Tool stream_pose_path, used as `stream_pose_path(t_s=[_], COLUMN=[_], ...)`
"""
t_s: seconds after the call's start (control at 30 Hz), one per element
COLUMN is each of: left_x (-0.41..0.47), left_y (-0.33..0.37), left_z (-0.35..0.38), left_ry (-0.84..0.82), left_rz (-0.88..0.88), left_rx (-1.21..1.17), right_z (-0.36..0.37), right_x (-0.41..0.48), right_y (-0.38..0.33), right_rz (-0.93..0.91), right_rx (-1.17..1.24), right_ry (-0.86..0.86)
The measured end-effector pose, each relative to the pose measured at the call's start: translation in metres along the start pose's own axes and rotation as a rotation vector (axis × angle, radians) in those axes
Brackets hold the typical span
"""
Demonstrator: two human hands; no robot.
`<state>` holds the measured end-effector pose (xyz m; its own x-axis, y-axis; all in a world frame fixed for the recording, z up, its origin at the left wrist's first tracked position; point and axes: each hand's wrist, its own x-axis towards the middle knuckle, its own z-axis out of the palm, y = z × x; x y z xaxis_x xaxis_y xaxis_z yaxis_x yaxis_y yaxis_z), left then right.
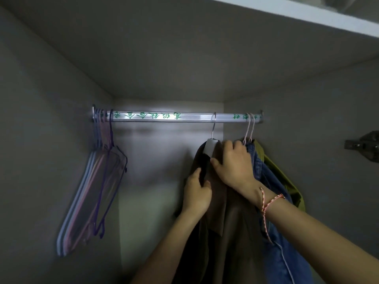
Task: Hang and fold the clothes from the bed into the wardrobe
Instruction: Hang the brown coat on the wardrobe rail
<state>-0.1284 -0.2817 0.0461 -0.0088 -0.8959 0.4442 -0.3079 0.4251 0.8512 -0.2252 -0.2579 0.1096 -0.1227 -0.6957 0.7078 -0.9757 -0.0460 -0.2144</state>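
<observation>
Green rail lettering (147,115) illegible; hands (196,193) (233,165) hold coat (231,232).

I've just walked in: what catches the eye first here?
The bright rail glows across the back of the wardrobe, with green writing along it. Below it, right of centre, the left-hand grip and right-hand grip hold a brown garment hanging on its hanger, beside blue denim. At the rail's left end hangs a bunch of empty hangers.

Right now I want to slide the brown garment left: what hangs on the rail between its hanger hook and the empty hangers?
Nothing: in the head view the rail is bare, save green lettering, from the empty hangers to the hook.
</observation>
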Motion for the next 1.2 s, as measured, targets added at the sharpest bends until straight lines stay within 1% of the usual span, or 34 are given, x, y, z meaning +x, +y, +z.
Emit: stream_pose_path(t_s=[0.03,0.07,0.1,0.17,0.23,0.3,0.33,0.4,0.47,0.57,0.63,0.7,0.8,0.93,1.0,1.1,1.2], left_x=[-0.003,-0.009,-0.016,-0.034,-0.052,-0.060,-0.061,-0.062,-0.065,-0.073,-0.078,-0.079,-0.079,-0.083,-0.085,-0.089,-0.092], left_y=[0.001,0.007,0.012,0.024,0.032,0.030,0.026,0.016,0.007,0.004,0.006,0.006,0.004,0.006,0.007,0.008,0.011], left_z=[-0.009,-0.019,-0.031,-0.058,-0.083,-0.105,-0.116,-0.131,-0.146,-0.155,-0.159,-0.162,-0.164,-0.163,-0.161,-0.158,-0.151], left_ry=[0.099,0.205,0.324,0.553,0.726,0.800,0.799,0.729,0.682,0.684,0.672,0.638,0.620,0.597,0.585,0.558,0.588], left_rz=[0.019,0.057,0.120,0.277,0.406,0.440,0.408,0.272,0.168,0.095,0.065,0.075,0.067,0.065,0.064,0.103,0.188], left_rx=[0.008,0.013,0.009,-0.031,-0.036,0.037,0.085,0.106,0.080,0.070,0.066,0.075,0.081,0.129,0.153,0.183,0.226], right_z=[-0.001,-0.001,0.000,0.008,0.015,0.023,0.029,0.042,0.051,0.055,0.061,0.070,0.068,0.053,0.048,0.040,0.035], right_x=[-0.002,-0.004,-0.004,-0.006,-0.014,-0.022,-0.027,-0.030,-0.033,-0.033,-0.030,-0.027,-0.027,-0.026,-0.022,-0.024,-0.038], right_y=[-0.010,-0.021,-0.034,-0.068,-0.099,-0.127,-0.141,-0.163,-0.187,-0.211,-0.220,-0.222,-0.219,-0.206,-0.198,-0.184,-0.169], right_rz=[-0.081,-0.138,-0.165,-0.150,-0.097,-0.024,0.017,0.093,0.146,0.190,0.259,0.309,0.265,0.243,0.206,0.173,0.125], right_rx=[0.023,0.101,0.220,0.510,0.822,1.100,1.194,1.276,1.299,1.223,1.197,1.160,1.032,1.030,1.014,0.990,0.946], right_ry=[0.049,0.044,-0.001,-0.153,-0.339,-0.517,-0.587,-0.661,-0.714,-0.718,-0.659,-0.571,-0.459,-0.236,-0.155,-0.145,-0.157])
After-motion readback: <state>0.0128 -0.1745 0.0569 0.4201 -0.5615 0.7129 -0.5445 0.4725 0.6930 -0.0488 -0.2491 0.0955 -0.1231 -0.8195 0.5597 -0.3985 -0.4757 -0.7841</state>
